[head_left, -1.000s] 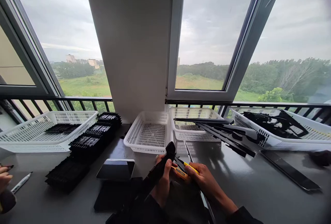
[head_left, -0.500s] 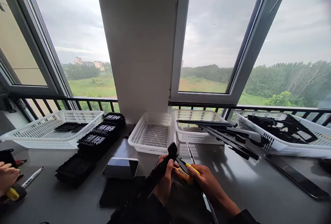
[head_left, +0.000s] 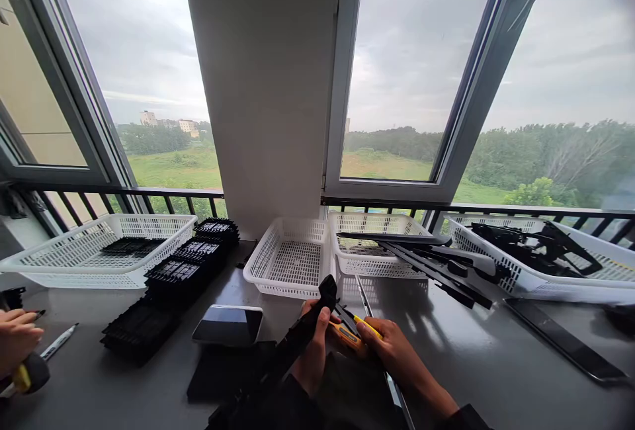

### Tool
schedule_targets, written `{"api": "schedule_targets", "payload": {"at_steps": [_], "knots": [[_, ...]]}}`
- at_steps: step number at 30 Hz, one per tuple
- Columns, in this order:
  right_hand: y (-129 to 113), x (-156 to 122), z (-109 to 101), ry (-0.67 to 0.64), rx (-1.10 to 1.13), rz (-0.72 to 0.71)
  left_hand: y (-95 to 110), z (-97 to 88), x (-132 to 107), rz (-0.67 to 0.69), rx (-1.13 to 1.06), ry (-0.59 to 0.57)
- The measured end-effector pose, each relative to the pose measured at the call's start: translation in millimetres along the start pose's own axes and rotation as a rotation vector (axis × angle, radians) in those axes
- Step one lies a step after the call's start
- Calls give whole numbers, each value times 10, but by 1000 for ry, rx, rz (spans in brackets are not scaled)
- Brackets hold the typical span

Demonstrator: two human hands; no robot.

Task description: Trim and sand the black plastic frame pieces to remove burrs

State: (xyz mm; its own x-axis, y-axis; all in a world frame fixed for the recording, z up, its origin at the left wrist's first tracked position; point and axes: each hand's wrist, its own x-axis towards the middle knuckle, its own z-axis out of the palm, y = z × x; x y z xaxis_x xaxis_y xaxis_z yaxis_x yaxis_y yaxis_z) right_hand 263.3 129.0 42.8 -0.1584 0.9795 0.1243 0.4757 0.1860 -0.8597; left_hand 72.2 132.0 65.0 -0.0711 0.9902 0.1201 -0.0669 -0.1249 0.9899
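Note:
My left hand [head_left: 312, 350] is wrapped round a long black plastic part [head_left: 302, 334] that slants up toward the baskets. My right hand [head_left: 391, 347] grips a yellow utility knife [head_left: 354, 332], whose tip rests against the black part near its upper end. Both hands are low in the middle of the grey table [head_left: 471, 350], just in front of a small white basket [head_left: 290, 264].
White baskets line the window: one at left [head_left: 94, 251] with black pieces, one [head_left: 372, 251] and one at right [head_left: 536, 258] holding long black parts. Stacks of black ribbed pieces [head_left: 173, 278] and a phone [head_left: 228, 324] lie left of my hands. Another person's hand [head_left: 17, 344] is at far left, by a pen [head_left: 57, 341].
My hands stay on the black part and knife with hardly any shift. The view has moved slightly. The other person's hand at left has shifted a little.

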Motion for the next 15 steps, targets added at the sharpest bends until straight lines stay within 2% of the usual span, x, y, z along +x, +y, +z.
{"api": "schedule_targets", "payload": {"at_steps": [10,15], "knots": [[-23,5,-6,11,-15,9,-97,-11,16,-25,-39,-43],[-16,-7,-2,-3,9,10,-124,-6,11,-33,-29,5]]}}
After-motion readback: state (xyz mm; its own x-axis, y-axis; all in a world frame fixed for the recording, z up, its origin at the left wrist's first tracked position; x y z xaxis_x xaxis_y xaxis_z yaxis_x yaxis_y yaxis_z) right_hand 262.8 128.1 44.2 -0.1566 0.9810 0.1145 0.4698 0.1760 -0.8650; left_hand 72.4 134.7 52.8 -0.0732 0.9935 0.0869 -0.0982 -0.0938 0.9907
